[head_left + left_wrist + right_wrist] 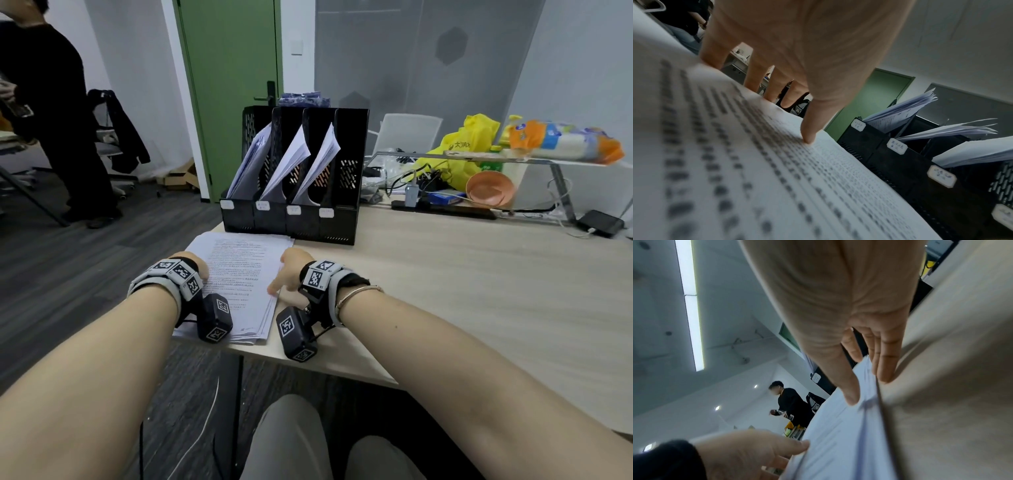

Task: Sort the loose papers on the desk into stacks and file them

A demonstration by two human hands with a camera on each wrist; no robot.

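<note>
Both hands are down on the last stack of printed papers (pixel 236 274), which lies flat at the near corner of the desk (pixel 445 274), directly between the two wrists. The left hand (pixel 197 265) sits on the stack's left side; from its wrist view the fingers (pixel 807 134) are straight and spread, tips pressing on the top sheet, gripping nothing. The right hand (pixel 291 270) is at the stack's right edge: fingers nearly straight along the side of the pile, thumb (pixel 849 392) lying on top. It looks to be squaring the edge, and I can't see a proper pinch yet.

Just beyond the fingertips stands the black four-slot file holder (pixel 291 205). Three slots hold leaning sheaves of paper; the one nearest the right hand looks empty.

So my read: sorting is nearly done, and this is the tidy-up before the final filing. The next move calls for sliding fingers under the pile from both sides, lifting it whole, tipping it upright and feeding it into that free slot. A loose grip could let sheets fan out.
</note>
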